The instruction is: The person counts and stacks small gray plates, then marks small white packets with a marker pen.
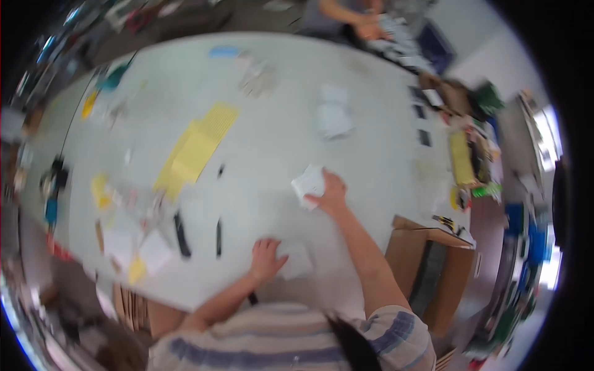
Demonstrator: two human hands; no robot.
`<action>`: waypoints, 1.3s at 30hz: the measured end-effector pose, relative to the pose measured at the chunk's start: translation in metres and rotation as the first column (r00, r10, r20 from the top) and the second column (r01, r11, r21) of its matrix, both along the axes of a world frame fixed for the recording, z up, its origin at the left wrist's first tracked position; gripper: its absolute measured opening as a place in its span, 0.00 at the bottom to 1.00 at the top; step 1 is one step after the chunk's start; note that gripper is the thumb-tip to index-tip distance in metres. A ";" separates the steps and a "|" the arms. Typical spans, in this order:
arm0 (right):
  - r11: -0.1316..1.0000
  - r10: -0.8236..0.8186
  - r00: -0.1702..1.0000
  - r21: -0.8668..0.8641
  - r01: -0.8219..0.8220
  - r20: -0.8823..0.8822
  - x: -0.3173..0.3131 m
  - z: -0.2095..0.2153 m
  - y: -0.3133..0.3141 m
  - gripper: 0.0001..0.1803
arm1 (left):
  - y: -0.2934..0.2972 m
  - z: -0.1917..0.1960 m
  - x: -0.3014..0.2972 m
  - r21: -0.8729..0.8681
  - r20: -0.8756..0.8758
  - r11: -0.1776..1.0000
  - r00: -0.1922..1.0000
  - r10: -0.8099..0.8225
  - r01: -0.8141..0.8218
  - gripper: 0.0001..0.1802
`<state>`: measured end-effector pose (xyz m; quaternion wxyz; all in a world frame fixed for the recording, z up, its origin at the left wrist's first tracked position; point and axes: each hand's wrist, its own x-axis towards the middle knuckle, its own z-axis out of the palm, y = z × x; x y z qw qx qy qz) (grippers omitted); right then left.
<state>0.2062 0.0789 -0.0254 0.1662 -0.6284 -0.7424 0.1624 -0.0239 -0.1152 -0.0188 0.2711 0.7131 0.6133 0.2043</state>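
Note:
My right hand reaches out over the middle of the white table. Its thumb and fingers grip the edge of a small white stack that looks like paper pieces or cards; blur hides the detail. Close to my body, my left hand lies on the table with its fingers apart and nothing in it. Beside its thumb is a pale, flat sheet, barely distinct from the tabletop. Farther off, past my right hand, sits another white stack.
Yellow lined sheets lie left of centre. A black pen and a black cutter-like tool are nearer me. At the right edge stands an open cardboard box. Across the table another person's hand shows.

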 end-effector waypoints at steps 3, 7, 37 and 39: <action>0.999 0.034 0.999 -0.031 -0.034 0.026 -0.032 0.021 -0.031 0.59 | 0.010 0.021 -0.007 0.027 0.043 0.996 0.995 0.085 -0.086 0.26; 0.983 -0.040 0.999 -0.177 0.043 0.021 -0.073 0.041 -0.056 0.59 | 0.010 0.022 -0.036 0.077 0.013 0.966 0.969 0.247 -0.247 0.26; 0.346 0.870 0.315 0.014 -0.938 -0.379 -0.224 0.047 -0.213 0.25 | -0.134 0.048 -0.072 -0.315 0.428 0.605 0.460 0.778 -0.731 0.21; 0.349 0.872 0.311 0.033 -0.937 -0.377 -0.229 0.015 -0.203 0.25 | -0.135 0.061 -0.080 -0.317 0.465 0.664 0.500 0.731 -0.677 0.21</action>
